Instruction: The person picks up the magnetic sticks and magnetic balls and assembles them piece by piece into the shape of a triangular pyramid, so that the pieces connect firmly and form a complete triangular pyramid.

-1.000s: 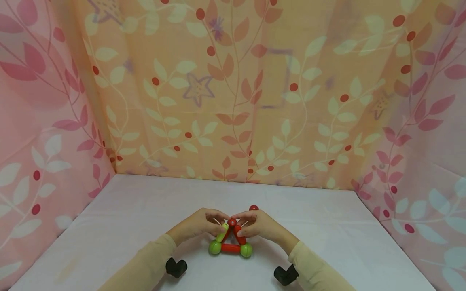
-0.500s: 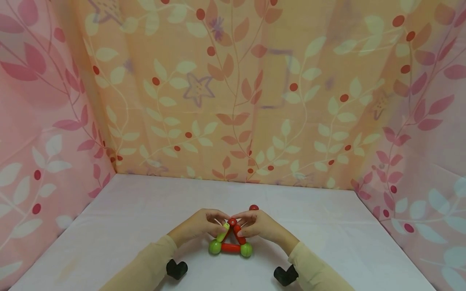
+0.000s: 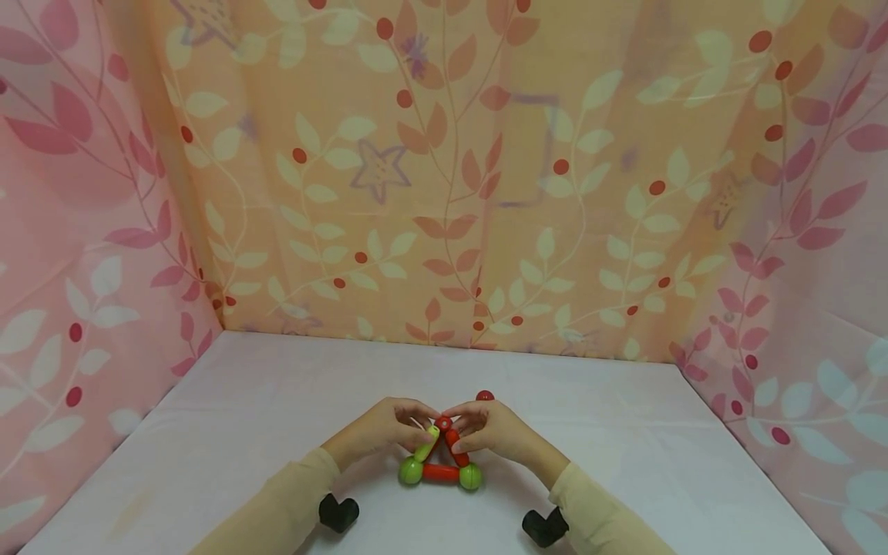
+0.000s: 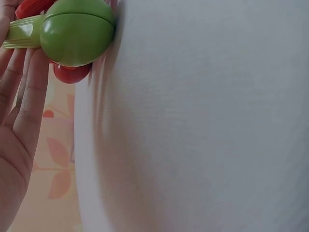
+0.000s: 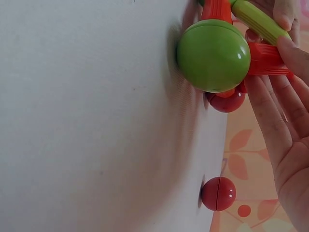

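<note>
In the head view, two green balls (image 3: pixel 411 471) joined by a red rod (image 3: pixel 441 472) form the near side of a small triangular ball-and-rod toy. From the left ball a yellow-green rod (image 3: pixel 426 447) slants up, pinched between thumb and fingers of my left hand (image 3: pixel 385 425). My right hand (image 3: pixel 498 428) pinches a red upright rod (image 5: pixel 265 59), which rises from the other green ball (image 5: pixel 214 55). The two rods lean towards each other, and a red round end (image 3: pixel 442 424) shows between the fingertips. A red ball (image 4: pixel 72 73) sits behind the green one in the left wrist view.
A separate red ball (image 5: pixel 218 193) rests on the white-covered table (image 3: pixel 277 370), just beyond my right hand. Dark angular pieces (image 3: pixel 339 513) sit beside both sleeves. Leaf-patterned cloth (image 3: pixel 444 169) encloses the table at the back and sides.
</note>
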Demonstrator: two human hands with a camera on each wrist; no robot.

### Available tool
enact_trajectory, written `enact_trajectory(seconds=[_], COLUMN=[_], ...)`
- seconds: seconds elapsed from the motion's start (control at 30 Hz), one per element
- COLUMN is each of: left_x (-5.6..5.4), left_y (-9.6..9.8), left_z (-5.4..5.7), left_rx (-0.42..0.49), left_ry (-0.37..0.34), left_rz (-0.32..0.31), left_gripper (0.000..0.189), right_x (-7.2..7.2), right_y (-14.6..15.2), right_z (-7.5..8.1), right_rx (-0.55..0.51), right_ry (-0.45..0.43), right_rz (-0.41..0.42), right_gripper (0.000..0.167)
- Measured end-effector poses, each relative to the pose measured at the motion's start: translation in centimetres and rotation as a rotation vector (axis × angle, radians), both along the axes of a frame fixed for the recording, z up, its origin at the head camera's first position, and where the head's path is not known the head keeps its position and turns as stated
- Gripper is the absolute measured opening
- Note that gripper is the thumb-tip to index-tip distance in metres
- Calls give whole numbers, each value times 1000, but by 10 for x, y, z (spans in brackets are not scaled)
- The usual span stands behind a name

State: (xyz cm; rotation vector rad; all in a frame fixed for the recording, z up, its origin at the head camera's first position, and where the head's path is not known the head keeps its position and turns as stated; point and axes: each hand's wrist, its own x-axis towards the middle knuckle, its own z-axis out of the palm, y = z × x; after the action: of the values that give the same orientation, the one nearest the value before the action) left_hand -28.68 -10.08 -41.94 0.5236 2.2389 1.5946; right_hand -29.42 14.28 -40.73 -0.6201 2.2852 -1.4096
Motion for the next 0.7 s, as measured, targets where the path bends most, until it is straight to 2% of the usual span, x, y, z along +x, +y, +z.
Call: enact_trajectory(seconds=[0.53, 0.7], left_x=[-1, -1], left_y=[0, 0], left_z=[-6, -6], left_rx=[15, 16], left_ry=[34, 5], left_rz=[-16, -3], left_gripper=[35, 29], right_x=[2, 2], right_y=[2, 2], right_z=[-5, -5], right_rx=[-64, -50], right_ry=[0, -3], right_rz=[29, 11], right_gripper=[44, 43])
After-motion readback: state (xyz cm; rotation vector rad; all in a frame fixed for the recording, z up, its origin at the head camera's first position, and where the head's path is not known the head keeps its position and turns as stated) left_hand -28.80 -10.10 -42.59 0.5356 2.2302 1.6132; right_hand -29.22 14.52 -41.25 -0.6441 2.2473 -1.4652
